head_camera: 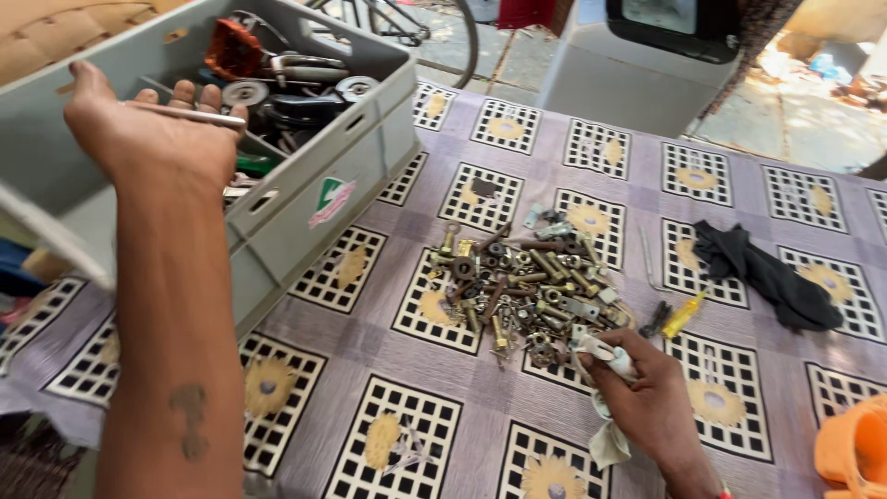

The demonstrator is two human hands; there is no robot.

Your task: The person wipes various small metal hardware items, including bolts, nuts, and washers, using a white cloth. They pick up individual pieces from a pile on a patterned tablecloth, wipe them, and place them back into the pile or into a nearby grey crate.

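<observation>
The left hand point(152, 129) pinches a thin metal rod point(189, 115) between thumb and fingers, holding it level over the grey plastic crate point(305, 189) of tools and metal parts. The right hand point(651, 397) closes its fingers on a crumpled whitish rag point(605, 434) at the near edge of a heap of bolts, nuts and brackets point(522, 286). This heap lies on the checked tablecloth point(407, 407), just right of the crate. Farther right lie a small yellow tool point(684, 314) and a black cloth point(767, 277); an orange container point(855, 453) shows at the corner.
</observation>
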